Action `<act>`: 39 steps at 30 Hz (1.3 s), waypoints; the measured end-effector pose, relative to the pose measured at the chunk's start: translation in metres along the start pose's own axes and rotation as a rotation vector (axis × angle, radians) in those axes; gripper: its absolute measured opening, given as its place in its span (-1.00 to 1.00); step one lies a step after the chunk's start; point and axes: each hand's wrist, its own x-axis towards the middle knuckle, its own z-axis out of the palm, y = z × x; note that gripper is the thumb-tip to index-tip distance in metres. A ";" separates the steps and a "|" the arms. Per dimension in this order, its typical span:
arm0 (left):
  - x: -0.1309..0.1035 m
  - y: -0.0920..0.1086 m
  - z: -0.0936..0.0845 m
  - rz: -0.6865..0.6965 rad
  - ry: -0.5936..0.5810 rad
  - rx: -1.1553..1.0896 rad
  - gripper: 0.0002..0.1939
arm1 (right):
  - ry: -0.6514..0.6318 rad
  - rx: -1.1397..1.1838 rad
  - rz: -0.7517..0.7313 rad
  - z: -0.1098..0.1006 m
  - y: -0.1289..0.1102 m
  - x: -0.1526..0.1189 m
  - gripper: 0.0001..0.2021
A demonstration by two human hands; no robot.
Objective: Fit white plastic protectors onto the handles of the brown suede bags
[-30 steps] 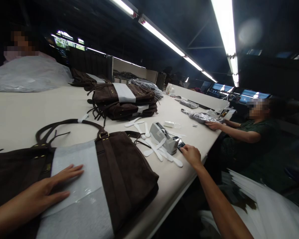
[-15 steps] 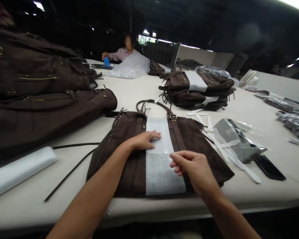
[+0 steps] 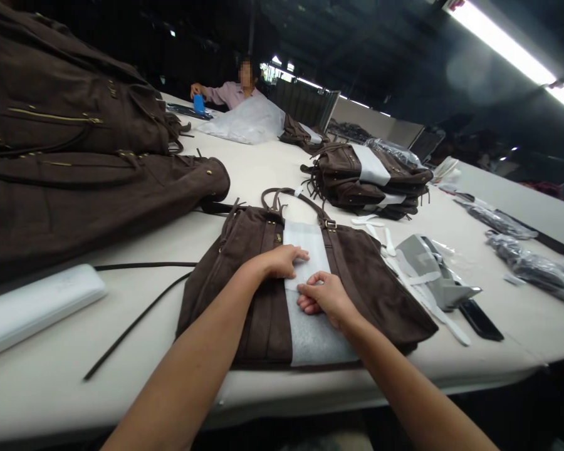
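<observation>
A dark brown handbag (image 3: 371,282) lies flat before me, its handles (image 3: 305,196) pointing away. Around its middle runs a band of white foam wrap (image 3: 310,332), one edge overlapping across the front. My left hand (image 3: 284,260) rests on the upper part of the wrap with fingers and thumb apart. Just below and to its right, my right hand (image 3: 322,294) touches the wrap at the overlapping edge, thumb and fingers pinched together. Whatever sits between those fingertips is hidden.
Brown bags (image 3: 75,125) are piled high on the left, above a white foam roll (image 3: 42,307). Wrapped bags (image 3: 366,175) are stacked behind. To the right lie a grey tape dispenser (image 3: 451,291), white strips (image 3: 455,329) and a black object (image 3: 482,319). Someone (image 3: 230,94) sits across the table.
My right hand has moved left along the wrap's overlapping edge, close to my left hand. The left hand stays on the wrap. The view has shifted and tilted slightly.
</observation>
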 end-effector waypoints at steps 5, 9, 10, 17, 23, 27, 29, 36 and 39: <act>0.002 -0.003 0.002 -0.004 0.013 0.002 -0.31 | -0.108 -0.178 0.013 -0.007 0.001 0.006 -0.73; 0.000 -0.002 0.003 0.008 0.021 -0.001 -0.40 | -0.139 -0.297 -0.037 -0.013 0.006 0.003 -0.73; -0.001 -0.001 0.003 0.007 0.022 0.001 -0.42 | -0.142 -0.314 -0.049 -0.014 0.007 0.002 -0.73; -0.006 0.010 0.007 -0.041 0.048 0.048 -0.27 | -0.144 -0.296 -0.192 -0.015 0.018 -0.040 -0.77; -0.010 0.017 0.007 -0.069 0.021 0.084 -0.25 | 0.261 -0.623 -0.880 -0.054 0.012 -0.069 -0.86; -0.017 0.019 0.014 -0.085 0.010 0.123 -0.28 | 0.374 -1.051 -1.010 -0.115 -0.006 -0.023 -0.48; -0.023 0.021 0.021 -0.082 0.012 0.186 -0.35 | 0.331 -1.216 -0.922 -0.142 -0.006 0.012 -0.37; -0.043 0.031 0.049 -0.149 0.072 0.494 -0.44 | 0.272 -1.164 -0.746 -0.174 0.046 0.078 -0.29; -0.045 0.035 0.052 -0.164 0.103 0.539 -0.43 | 0.237 -1.038 -0.654 -0.175 0.053 0.082 -0.28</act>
